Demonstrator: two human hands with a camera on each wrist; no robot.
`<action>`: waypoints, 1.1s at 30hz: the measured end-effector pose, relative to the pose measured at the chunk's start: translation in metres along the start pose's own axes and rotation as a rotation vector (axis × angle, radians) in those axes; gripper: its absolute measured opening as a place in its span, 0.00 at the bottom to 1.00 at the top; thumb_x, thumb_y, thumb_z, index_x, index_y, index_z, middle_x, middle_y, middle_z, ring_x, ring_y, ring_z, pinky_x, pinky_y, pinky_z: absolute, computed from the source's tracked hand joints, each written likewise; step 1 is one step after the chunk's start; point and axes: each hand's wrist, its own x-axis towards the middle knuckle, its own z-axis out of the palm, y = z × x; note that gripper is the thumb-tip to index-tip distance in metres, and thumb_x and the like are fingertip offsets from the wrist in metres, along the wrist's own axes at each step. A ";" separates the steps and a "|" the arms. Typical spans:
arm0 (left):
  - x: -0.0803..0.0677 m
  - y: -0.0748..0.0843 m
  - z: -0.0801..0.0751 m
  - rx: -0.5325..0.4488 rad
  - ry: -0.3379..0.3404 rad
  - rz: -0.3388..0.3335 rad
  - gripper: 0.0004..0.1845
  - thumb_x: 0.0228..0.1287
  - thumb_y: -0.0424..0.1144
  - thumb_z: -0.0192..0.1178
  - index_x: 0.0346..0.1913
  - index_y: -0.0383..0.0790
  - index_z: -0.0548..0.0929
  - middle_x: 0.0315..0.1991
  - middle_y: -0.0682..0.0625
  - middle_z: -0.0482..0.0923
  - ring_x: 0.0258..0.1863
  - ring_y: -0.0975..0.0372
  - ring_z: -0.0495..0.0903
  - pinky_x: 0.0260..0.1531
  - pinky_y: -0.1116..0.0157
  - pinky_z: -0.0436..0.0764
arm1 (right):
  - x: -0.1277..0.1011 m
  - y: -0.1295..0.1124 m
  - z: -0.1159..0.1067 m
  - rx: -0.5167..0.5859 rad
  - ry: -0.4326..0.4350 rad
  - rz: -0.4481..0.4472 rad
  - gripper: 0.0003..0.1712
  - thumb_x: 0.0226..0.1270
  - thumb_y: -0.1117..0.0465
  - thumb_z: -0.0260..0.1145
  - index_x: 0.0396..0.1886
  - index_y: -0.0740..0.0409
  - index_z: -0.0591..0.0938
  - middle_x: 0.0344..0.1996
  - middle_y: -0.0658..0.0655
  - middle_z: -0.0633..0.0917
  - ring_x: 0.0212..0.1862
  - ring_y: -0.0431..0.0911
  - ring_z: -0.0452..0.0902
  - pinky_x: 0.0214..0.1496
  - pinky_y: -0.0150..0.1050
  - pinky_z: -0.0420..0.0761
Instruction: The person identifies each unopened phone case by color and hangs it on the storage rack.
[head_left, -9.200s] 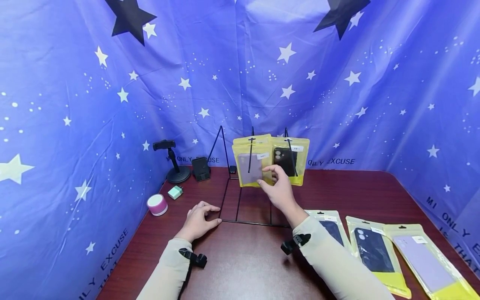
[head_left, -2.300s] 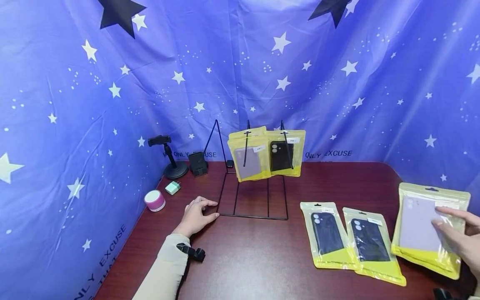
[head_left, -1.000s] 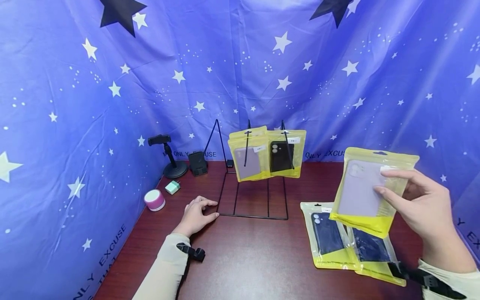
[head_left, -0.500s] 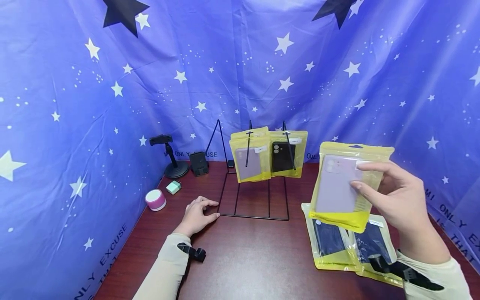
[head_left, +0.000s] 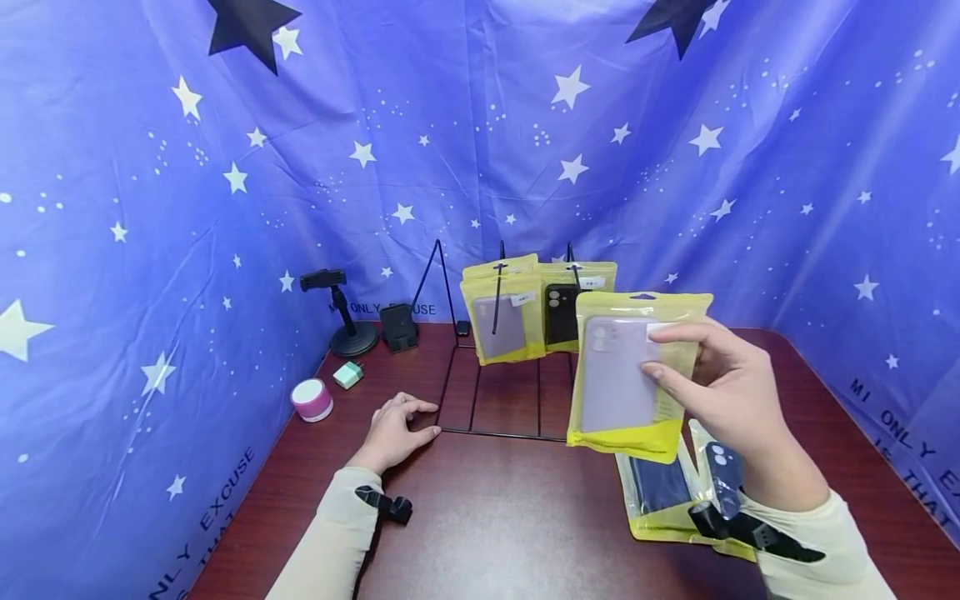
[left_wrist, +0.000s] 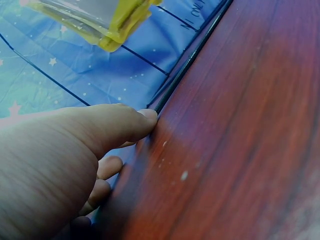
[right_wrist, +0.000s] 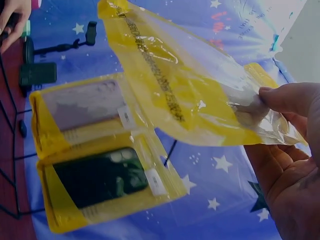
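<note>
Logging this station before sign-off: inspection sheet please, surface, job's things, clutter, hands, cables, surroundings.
Surface: dark red table; pale specks in left wrist view.
Job's things: wire rack; on it a hung lilac-case bag, another bag behind it, a black-case bag; two dark-case bags on the table, partly hidden.
Clutter: phone stand, smaller black stand, pale green plug, pink-and-white round item.
Hands: left hand touches the rack's near left corner; right hand pinches a raised lilac-case bag.
Cables: dark line beside left sleeve, cannot tell what; otherwise nothing seen.
Surroundings: blue star-print cloth behind and at both sides.
</note>
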 end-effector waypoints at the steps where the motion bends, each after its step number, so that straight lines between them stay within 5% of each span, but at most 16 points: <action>1: 0.000 0.000 0.000 0.001 0.001 0.000 0.20 0.58 0.51 0.79 0.54 0.58 0.90 0.43 0.60 0.75 0.42 0.63 0.72 0.49 0.52 0.64 | 0.001 0.001 0.003 -0.001 0.000 -0.007 0.26 0.51 0.91 0.69 0.53 0.80 0.81 0.43 0.64 0.89 0.33 0.48 0.90 0.28 0.39 0.86; 33: 0.000 0.000 0.000 0.010 -0.014 -0.012 0.20 0.58 0.51 0.79 0.54 0.58 0.90 0.44 0.58 0.76 0.43 0.63 0.72 0.51 0.52 0.65 | -0.009 0.032 0.081 -0.102 -0.104 0.110 0.22 0.58 0.80 0.75 0.52 0.63 0.87 0.49 0.58 0.83 0.32 0.50 0.87 0.31 0.44 0.87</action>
